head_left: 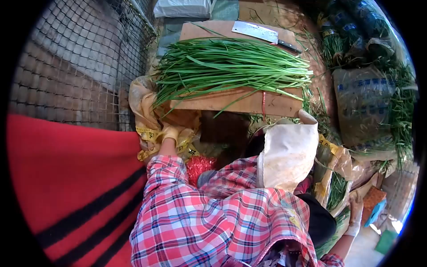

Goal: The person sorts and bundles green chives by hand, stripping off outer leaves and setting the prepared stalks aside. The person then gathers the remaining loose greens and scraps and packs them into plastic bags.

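My left hand, in a pale yellow glove, reaches into a crumpled clear plastic bag with yellow printed tape left of the board. Its fingers are hidden by the hand and the plastic. Far to the right, my gloved right hand is beside an opened plastic bag holding green stalks. Its fingers look drawn together; what they hold is too small to make out. In front of me, a thick pile of long green leaves lies across a wooden board. A cleaver rests behind the pile.
A wire mesh fence stands at the left, above red cloth with black stripes. Shiny red string lies near my knees. Bagged greens crowd the right side. An orange box is beyond my right hand.
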Available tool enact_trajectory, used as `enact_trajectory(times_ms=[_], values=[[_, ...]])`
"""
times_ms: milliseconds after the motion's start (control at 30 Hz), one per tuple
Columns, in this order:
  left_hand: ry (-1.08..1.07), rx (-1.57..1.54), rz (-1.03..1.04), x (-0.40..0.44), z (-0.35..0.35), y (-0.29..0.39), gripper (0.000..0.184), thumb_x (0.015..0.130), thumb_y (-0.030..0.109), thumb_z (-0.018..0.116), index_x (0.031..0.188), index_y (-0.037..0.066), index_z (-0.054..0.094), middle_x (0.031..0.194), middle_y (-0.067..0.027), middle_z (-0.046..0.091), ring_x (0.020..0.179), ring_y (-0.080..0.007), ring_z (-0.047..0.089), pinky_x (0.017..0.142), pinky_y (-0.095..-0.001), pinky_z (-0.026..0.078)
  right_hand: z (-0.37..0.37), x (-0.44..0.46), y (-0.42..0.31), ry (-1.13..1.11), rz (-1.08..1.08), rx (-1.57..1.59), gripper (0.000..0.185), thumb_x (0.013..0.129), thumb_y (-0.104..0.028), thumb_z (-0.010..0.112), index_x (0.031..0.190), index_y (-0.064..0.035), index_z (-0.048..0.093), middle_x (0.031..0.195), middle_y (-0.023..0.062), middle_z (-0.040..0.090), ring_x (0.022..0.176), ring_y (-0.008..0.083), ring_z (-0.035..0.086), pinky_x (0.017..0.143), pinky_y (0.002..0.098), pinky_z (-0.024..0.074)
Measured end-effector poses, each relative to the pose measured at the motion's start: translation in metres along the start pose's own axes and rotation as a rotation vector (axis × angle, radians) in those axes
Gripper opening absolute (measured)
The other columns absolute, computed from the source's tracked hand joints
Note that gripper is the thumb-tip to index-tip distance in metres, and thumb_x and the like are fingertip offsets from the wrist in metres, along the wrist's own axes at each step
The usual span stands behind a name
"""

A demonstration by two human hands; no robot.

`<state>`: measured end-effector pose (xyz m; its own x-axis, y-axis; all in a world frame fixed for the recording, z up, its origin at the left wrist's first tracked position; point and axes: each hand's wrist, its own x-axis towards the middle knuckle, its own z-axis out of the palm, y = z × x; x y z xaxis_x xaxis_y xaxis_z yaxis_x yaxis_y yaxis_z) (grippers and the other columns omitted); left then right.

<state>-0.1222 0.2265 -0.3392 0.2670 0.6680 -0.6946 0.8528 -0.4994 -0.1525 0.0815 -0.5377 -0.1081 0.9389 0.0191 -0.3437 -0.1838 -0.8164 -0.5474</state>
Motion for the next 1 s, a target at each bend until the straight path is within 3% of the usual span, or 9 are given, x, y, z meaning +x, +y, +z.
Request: enact_trajectory(times_ms=[67, 133, 267, 467, 600, 667, 767, 867, 1000], values=[[-0.054, 0.630, 0.225, 0.041, 0.026, -0.031, 0.060, 0.088, 0.039, 0.047, 0.136, 0.005, 0.038, 0.132, -0.0187, 0.047, 0.121, -0.0289, 0.047, 0.099, -0.0375, 0.038, -0.007, -0.016, -0.004, -0.009, 0.147, -0.025, 0.056, 0.085, -0.022, 0.059, 0.133, 0.0006, 0.041, 0.119, 0.0097, 0.054, 0.102, 0.0169, 0.054, 0.081, 0.0273, 0.0430], [0.115, 0.268, 0.177, 0.036, 0.025, -0.083, 0.035, 0.090, 0.020, 0.041, 0.120, 0.007, 0.054, 0.117, -0.0115, 0.060, 0.105, -0.0252, 0.058, 0.089, -0.0363, 0.045, -0.001, -0.033, -0.035, 0.011, 0.335, 0.027, 0.050, 0.086, -0.018, 0.059, 0.128, 0.0046, 0.045, 0.120, 0.0114, 0.055, 0.086, 0.0142, 0.055, 0.070, 0.0227, 0.0451], [0.421, -0.605, -0.146, -0.016, -0.017, -0.142, 0.033, 0.091, 0.022, 0.040, 0.116, 0.007, 0.054, 0.111, -0.0099, 0.060, 0.101, -0.0232, 0.057, 0.088, -0.0341, 0.045, 0.003, -0.022, -0.044, -0.038, 0.348, 0.028, 0.049, 0.086, -0.018, 0.059, 0.127, 0.0050, 0.045, 0.118, 0.0113, 0.055, 0.088, 0.0139, 0.055, 0.072, 0.0238, 0.0457], [0.739, -1.457, 0.000, -0.108, -0.071, -0.172, 0.031, 0.091, 0.025, 0.038, 0.111, 0.009, 0.055, 0.102, -0.0075, 0.059, 0.094, -0.0201, 0.057, 0.087, -0.0309, 0.044, 0.025, -0.001, -0.038, -0.042, -0.026, -0.037, 0.043, 0.083, -0.018, 0.059, 0.118, 0.0053, 0.052, 0.108, 0.0111, 0.060, 0.090, 0.0174, 0.057, 0.079, 0.0285, 0.0463], [0.704, -1.666, 0.237, -0.157, -0.115, -0.162, 0.030, 0.092, 0.027, 0.037, 0.107, 0.010, 0.056, 0.096, -0.0059, 0.058, 0.090, -0.0180, 0.056, 0.086, -0.0287, 0.044, 0.019, -0.011, -0.004, 0.042, -0.149, -0.104, 0.040, 0.079, -0.019, 0.060, 0.113, 0.0016, 0.058, 0.107, 0.0136, 0.060, 0.091, 0.0183, 0.058, 0.080, 0.0273, 0.0463], [0.441, -1.854, 0.178, -0.193, -0.156, -0.168, 0.028, 0.091, 0.027, 0.040, 0.105, 0.009, 0.055, 0.096, -0.0048, 0.057, 0.090, -0.0163, 0.055, 0.083, -0.0282, 0.045, 0.019, -0.001, 0.039, 0.096, -0.386, -0.286, 0.039, 0.080, -0.019, 0.060, 0.113, 0.0014, 0.058, 0.105, 0.0115, 0.061, 0.090, 0.0172, 0.059, 0.078, 0.0269, 0.0468], [0.970, -1.399, 0.506, -0.257, -0.185, -0.172, 0.035, 0.092, 0.027, 0.039, 0.116, 0.005, 0.051, 0.109, -0.0091, 0.055, 0.101, -0.0189, 0.053, 0.090, -0.0288, 0.042, 0.023, -0.013, 0.026, 0.107, 0.113, 0.275, 0.036, 0.080, -0.018, 0.061, 0.111, -0.0006, 0.059, 0.102, 0.0062, 0.063, 0.084, 0.0133, 0.061, 0.071, 0.0261, 0.0479], [1.114, -1.514, 0.742, -0.336, -0.240, -0.187, 0.043, 0.093, 0.025, 0.038, 0.129, 0.001, 0.042, 0.127, -0.0133, 0.047, 0.118, -0.0232, 0.045, 0.102, -0.0324, 0.034, 0.029, -0.018, 0.022, 0.094, 0.270, 0.502, 0.039, 0.082, -0.024, 0.061, 0.117, -0.0063, 0.057, 0.093, -0.0014, 0.063, 0.075, 0.0080, 0.059, 0.060, 0.0221, 0.0421], [1.667, -0.861, 0.943, -0.422, -0.303, -0.149, 0.046, 0.092, 0.024, 0.044, 0.129, -0.003, 0.041, 0.131, -0.0134, 0.045, 0.121, -0.0241, 0.042, 0.104, -0.0342, 0.032, 0.045, -0.009, 0.021, 0.058, 0.109, 0.787, 0.039, 0.085, -0.028, 0.061, 0.118, -0.0071, 0.056, 0.090, -0.0020, 0.063, 0.072, 0.0063, 0.057, 0.061, 0.0205, 0.0407]])
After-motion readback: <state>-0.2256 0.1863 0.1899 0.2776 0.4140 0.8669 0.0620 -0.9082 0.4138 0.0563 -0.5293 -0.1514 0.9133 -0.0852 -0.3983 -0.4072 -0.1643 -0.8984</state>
